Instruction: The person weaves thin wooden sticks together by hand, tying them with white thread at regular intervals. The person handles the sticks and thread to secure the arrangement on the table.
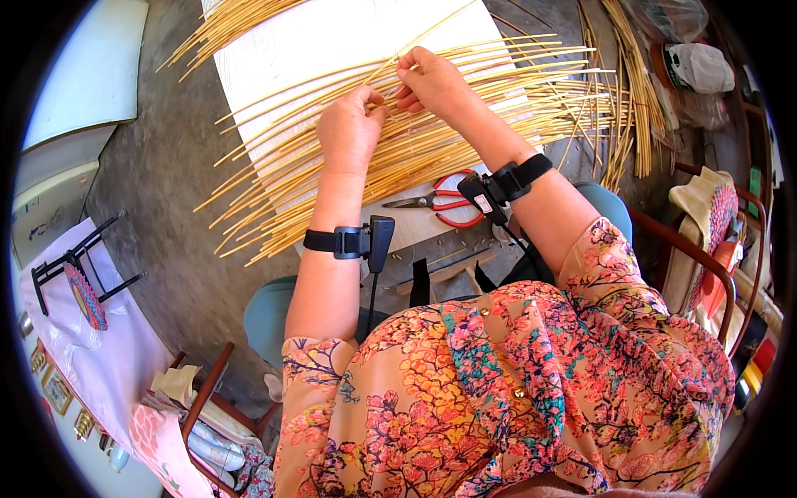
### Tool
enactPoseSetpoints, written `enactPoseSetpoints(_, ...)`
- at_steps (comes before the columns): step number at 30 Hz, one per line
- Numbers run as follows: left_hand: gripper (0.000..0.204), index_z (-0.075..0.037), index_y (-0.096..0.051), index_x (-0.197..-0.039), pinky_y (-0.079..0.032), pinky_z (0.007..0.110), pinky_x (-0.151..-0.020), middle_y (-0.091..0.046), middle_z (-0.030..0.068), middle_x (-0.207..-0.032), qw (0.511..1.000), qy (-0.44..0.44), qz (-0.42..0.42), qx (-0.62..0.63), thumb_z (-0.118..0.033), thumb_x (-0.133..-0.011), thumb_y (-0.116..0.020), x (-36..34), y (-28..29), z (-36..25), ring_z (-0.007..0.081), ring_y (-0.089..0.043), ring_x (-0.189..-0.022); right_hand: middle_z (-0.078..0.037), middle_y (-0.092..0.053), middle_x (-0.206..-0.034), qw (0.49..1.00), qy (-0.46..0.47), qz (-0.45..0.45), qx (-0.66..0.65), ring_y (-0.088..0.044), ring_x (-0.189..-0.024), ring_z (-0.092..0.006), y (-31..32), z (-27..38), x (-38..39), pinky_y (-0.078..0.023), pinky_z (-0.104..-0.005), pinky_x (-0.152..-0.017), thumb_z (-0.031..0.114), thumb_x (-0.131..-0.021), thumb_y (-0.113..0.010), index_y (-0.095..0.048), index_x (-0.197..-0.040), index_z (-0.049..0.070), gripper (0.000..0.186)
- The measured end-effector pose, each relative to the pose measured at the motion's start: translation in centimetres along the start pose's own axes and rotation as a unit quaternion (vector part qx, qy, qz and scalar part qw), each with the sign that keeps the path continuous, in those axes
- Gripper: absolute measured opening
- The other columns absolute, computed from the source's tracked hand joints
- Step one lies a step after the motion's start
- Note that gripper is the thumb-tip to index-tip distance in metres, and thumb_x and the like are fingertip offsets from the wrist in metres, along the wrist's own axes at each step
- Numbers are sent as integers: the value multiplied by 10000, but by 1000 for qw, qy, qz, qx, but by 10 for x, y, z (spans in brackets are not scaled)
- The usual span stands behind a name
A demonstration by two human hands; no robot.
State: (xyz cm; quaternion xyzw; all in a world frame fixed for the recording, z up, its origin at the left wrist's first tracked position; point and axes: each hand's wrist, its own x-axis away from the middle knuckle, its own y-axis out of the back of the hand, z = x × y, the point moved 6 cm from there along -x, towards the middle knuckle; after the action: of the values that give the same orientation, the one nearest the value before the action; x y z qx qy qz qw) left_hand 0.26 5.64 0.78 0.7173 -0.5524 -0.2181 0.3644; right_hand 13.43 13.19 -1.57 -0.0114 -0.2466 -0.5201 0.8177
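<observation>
A layer of long yellow wicker rods lies side by side across the white board. Over the far part of this layer, my left hand has its thumb and fingers closed at a thin rod that crosses the others at a slant. My right hand is just beyond it and to the right, pinching the same slanting rod, whose end points away to the upper right. The fingertips of both hands partly hide where the rods cross. Red-handled scissors rest near the board's front edge.
Another bundle of rods lies at the far left of the board. More rods lean at the right, near plastic bags. Wooden chairs stand on both sides. Offcuts litter the floor below the board.
</observation>
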Motion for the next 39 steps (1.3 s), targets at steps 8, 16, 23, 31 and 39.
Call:
enactPoseSetpoints(8,102,-136,-710,-776,-459,320,-526,-634,46,-616,999,-24,-46,-14,-205,-709,-744,0,-14,6,190,-603,-557,-115,-659,-809,999,-8,24,19,-684,-692,-172,2,5,10,-552,-260,-563,164,-957,-519,-526,-1035,32,154)
enactPoseSetpoints(16,54,-157,-688,-763,-478,349,-556,-667,48,-677,999,-32,-29,4,-207,-746,-701,1,-15,2,241,-639,-620,-130,-653,-828,997,28,-45,-56,-684,-685,-194,19,12,13,-555,-269,-549,143,-955,-503,-518,-1043,6,164)
enactPoseSetpoints(23,58,-143,-674,-754,-456,323,-531,-652,45,-649,999,-28,-20,23,-198,-762,-688,4,-15,1,215,-616,-572,-186,-581,-915,908,14,-172,-381,-679,-783,-307,70,5,11,-597,-345,-606,76,-967,-415,-388,-1092,-24,162)
enactPoseSetpoints(31,64,-87,-669,-780,-329,263,-456,-486,6,-523,995,-56,-39,73,-148,-776,-687,5,-17,7,85,-411,-471,-112,-602,-831,859,39,-245,-447,-649,-743,-244,117,3,7,-567,-343,-657,144,-982,-452,-476,-1009,41,109)
enactPoseSetpoints(39,63,-93,-666,-789,-356,271,-469,-517,22,-536,994,-84,-51,53,-155,-784,-676,6,-17,7,107,-452,-473,-93,-590,-764,831,61,-263,-486,-615,-678,-246,146,6,10,-550,-383,-653,130,-949,-486,-503,-932,74,61)
